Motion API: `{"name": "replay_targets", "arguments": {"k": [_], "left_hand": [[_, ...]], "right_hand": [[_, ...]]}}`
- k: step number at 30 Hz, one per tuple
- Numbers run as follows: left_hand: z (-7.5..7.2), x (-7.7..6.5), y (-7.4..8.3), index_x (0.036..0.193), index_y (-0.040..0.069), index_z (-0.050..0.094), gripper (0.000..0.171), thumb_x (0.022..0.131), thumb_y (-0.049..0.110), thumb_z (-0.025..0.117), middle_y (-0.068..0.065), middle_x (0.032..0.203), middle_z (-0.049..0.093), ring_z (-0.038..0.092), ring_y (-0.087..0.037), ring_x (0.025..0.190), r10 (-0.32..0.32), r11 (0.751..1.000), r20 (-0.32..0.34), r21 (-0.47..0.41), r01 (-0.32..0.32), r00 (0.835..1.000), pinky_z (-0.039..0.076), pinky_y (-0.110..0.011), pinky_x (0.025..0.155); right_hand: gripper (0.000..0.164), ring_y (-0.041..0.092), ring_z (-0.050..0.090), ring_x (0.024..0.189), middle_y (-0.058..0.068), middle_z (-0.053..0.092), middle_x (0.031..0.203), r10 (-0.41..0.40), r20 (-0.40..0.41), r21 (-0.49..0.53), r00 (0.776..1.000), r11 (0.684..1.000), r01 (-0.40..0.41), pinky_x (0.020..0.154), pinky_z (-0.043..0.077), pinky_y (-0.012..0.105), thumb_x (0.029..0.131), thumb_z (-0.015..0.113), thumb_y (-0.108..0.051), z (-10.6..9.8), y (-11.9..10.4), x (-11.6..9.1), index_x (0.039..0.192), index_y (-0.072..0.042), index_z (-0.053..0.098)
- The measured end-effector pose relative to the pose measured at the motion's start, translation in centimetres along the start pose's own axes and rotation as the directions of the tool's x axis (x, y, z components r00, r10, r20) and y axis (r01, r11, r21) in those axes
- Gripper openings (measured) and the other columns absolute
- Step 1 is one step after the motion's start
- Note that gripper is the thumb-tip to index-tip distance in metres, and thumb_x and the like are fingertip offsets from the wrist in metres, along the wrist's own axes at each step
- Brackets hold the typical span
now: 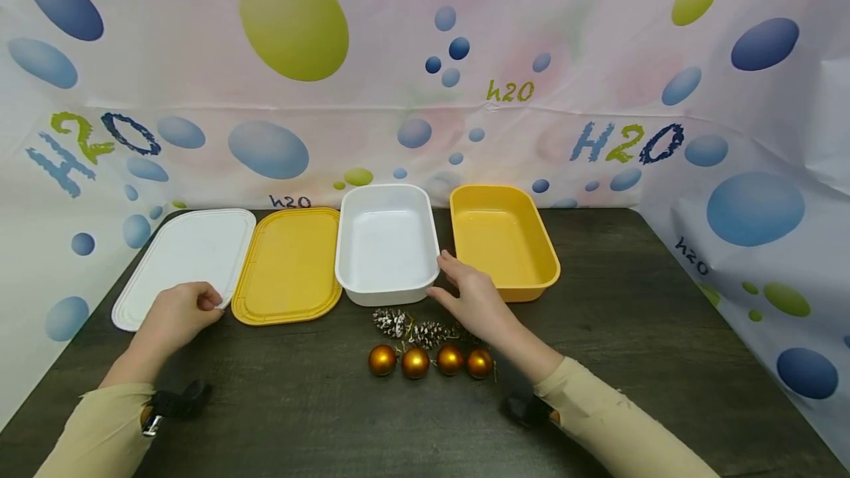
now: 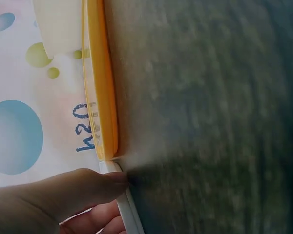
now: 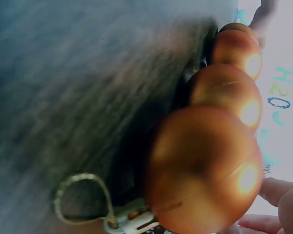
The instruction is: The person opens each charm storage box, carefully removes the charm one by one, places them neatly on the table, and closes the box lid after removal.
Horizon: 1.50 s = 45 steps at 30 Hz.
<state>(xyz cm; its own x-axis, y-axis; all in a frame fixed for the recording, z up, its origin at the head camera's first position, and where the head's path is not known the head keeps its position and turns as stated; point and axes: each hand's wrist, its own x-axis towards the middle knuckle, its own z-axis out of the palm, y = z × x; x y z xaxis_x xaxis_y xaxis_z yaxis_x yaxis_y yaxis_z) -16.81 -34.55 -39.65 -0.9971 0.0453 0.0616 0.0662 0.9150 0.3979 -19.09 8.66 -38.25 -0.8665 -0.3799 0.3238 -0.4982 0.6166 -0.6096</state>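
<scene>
My left hand (image 1: 181, 314) is at the front right edge of a flat white lid (image 1: 192, 249). In the left wrist view its thumb (image 2: 95, 189) lies over the white rim, with curled fingers on the other side. My right hand (image 1: 478, 299) reaches to the front right corner of a white plastic container (image 1: 387, 242); its fingers are loosely extended along the side, thumb apart at the front wall. Under and left of that forearm lie several shiny gold Christmas balls (image 1: 415, 363) in a row, large in the right wrist view, and snow-tipped pine cones (image 1: 430, 333).
A yellow lid (image 1: 290, 264) lies between the white lid and the white container. To the right stands a yellow container (image 1: 498, 238). All rest on a dark wood table (image 1: 637, 360), backed by a printed sheet (image 1: 398, 94) with ovals and "H2O" lettering.
</scene>
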Motion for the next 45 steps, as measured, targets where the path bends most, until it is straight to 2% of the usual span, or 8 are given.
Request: {"name": "replay_targets", "arguments": {"k": [7, 21, 24, 27, 30, 33, 40, 45], "left_hand": [[-0.2, -0.3, -0.1, 0.079, -0.005, 0.06, 0.015, 0.076, 0.005, 0.072, -0.006, 0.069, 0.056, 0.05, -0.021, 0.062, -0.015, 1.0, 0.009, 0.026, 0.015, 1.0, 0.041, -0.034, 0.054], [-0.9, -1.1, 1.4, 0.075, -0.003, 0.055, 0.02, 0.075, 0.007, 0.072, -0.006, 0.066, 0.05, 0.045, -0.02, 0.057, -0.038, 0.997, 0.033, 0.064, 0.036, 0.999, 0.037, -0.032, 0.05], [-1.2, -1.2, 1.7, 0.075, -0.004, 0.054, 0.02, 0.074, 0.008, 0.071, -0.007, 0.066, 0.049, 0.045, -0.021, 0.057, -0.041, 0.996, -0.015, 0.078, 0.042, 0.999, 0.036, -0.032, 0.049], [-1.3, -1.3, 2.2, 0.074, -0.004, 0.053, 0.019, 0.071, 0.007, 0.069, -0.008, 0.065, 0.047, 0.045, -0.021, 0.056, -0.024, 0.996, -0.12, 0.087, 0.034, 0.993, 0.036, -0.031, 0.048], [-1.3, -1.4, 2.8, 0.072, -0.003, 0.053, 0.017, 0.068, 0.004, 0.067, -0.008, 0.064, 0.045, 0.044, -0.022, 0.056, 0.025, 0.995, -0.24, 0.098, -0.001, 0.97, 0.035, -0.031, 0.047], [-1.4, -1.5, 3.4, 0.071, -0.004, 0.053, 0.013, 0.066, 0.0, 0.065, -0.009, 0.064, 0.044, 0.043, -0.023, 0.056, 0.085, 0.992, -0.326, 0.115, -0.05, 0.942, 0.035, -0.032, 0.048], [-2.0, -2.0, 5.1, 0.073, -0.006, 0.054, 0.011, 0.066, -0.004, 0.063, -0.011, 0.063, 0.046, 0.042, -0.025, 0.056, 0.202, 0.973, -0.454, 0.192, -0.126, 0.868, 0.036, -0.035, 0.047], [-2.7, -2.6, 6.5, 0.079, -0.009, 0.057, 0.015, 0.067, -0.005, 0.066, -0.018, 0.069, 0.051, 0.046, -0.03, 0.06, 0.211, 0.973, -0.53, 0.192, -0.126, 0.821, 0.044, -0.047, 0.051]], "right_hand": [[0.06, 0.032, 0.057, 0.114, 0.027, 0.04, 0.139, 0.055, 0.022, 0.033, 0.998, 0.998, -0.056, 0.082, 0.053, 0.036, 0.087, 0.071, -0.016, 0.4, -0.2, 0.3, 0.136, 0.007, 0.046], [0.063, 0.031, 0.058, 0.112, 0.029, 0.041, 0.138, 0.059, 0.038, 0.031, 0.998, 0.998, -0.06, 0.083, 0.052, 0.033, 0.087, 0.072, -0.018, 0.8, 0.3, 0.4, 0.137, 0.008, 0.044], [0.061, 0.032, 0.058, 0.112, 0.029, 0.042, 0.138, 0.059, 0.038, 0.028, 0.998, 0.998, -0.06, 0.082, 0.053, 0.033, 0.087, 0.071, -0.018, 0.8, 0.2, 0.5, 0.137, 0.008, 0.045], [0.06, 0.031, 0.058, 0.112, 0.028, 0.041, 0.138, 0.073, 0.045, 0.033, 0.996, 0.997, -0.074, 0.082, 0.053, 0.032, 0.088, 0.071, -0.018, 0.7, 0.2, 0.5, 0.137, 0.007, 0.046], [0.059, 0.031, 0.056, 0.115, 0.027, 0.041, 0.139, 0.079, 0.049, 0.044, 0.996, 0.996, -0.082, 0.082, 0.053, 0.031, 0.088, 0.07, -0.017, 0.6, 0.1, 0.5, 0.136, 0.007, 0.046], [0.059, 0.031, 0.055, 0.116, 0.026, 0.042, 0.139, 0.081, 0.047, 0.05, 0.996, 0.995, -0.083, 0.082, 0.053, 0.031, 0.088, 0.07, -0.016, 0.6, 0.2, 0.6, 0.136, 0.006, 0.046], [0.059, 0.03, 0.055, 0.116, 0.025, 0.043, 0.138, 0.077, 0.038, 0.046, 0.996, 0.996, -0.079, 0.082, 0.053, 0.033, 0.087, 0.071, -0.017, 0.8, 0.4, 0.6, 0.136, 0.006, 0.047], [0.058, 0.03, 0.056, 0.115, 0.025, 0.043, 0.138, 0.077, 0.036, 0.042, 0.996, 0.996, -0.078, 0.082, 0.053, 0.033, 0.087, 0.071, -0.017, 0.7, 0.4, 0.6, 0.136, 0.005, 0.047]]}}
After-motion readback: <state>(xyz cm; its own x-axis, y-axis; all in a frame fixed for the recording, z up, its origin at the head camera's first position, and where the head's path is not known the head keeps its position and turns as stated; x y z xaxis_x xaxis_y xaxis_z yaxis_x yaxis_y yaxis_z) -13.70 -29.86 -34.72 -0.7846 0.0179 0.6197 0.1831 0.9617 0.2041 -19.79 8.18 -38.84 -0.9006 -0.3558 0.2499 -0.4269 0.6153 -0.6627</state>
